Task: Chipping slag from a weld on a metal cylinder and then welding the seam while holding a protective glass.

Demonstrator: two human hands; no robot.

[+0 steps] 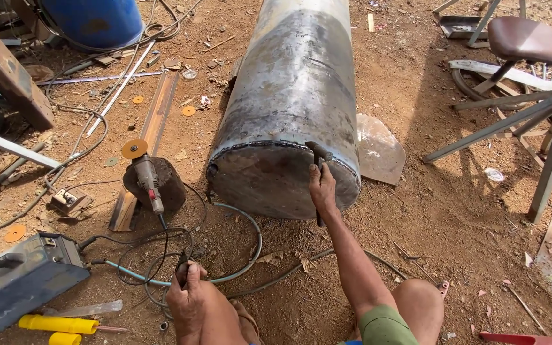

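Left hand: the left hand (190, 295) sits at 7 o'clock in the view, fingers curled tight around a small dark tool (182, 268), too small to tell its kind; the knuckles face up and the fist hangs just above the coiled hoses.
Hoses and cables: a pale blue hose (250, 246) and dark cables (142, 255) loop on the dirt floor (455, 223) right by that fist, at its 12 o'clock.
Grinder: an angle grinder (145, 172) with an orange disc rests on a dark block (164, 185), at 11 o'clock from the left hand, nobody touching it.
Right hand: the right hand (322, 188) is out at arm's length near the centre, closed firmly on the handle of a chipping hammer (318, 167); the hammer's head lies against the seam at the drum's end.
Drum: there it is, the big steel cylinder (295, 83), lying on its side on the dirt, running from centre up to 12 o'clock. Grey, scorched and streaked, with a rough dark weld bead ringing the closed near end; the end plate looks rusty brown.
Plate: a flat metal sheet (378, 150) lies just beside the cylinder at its 3 o'clock.
Far right: a stool (525, 38) with a brown seat stands at 1 o'clock, well apart.
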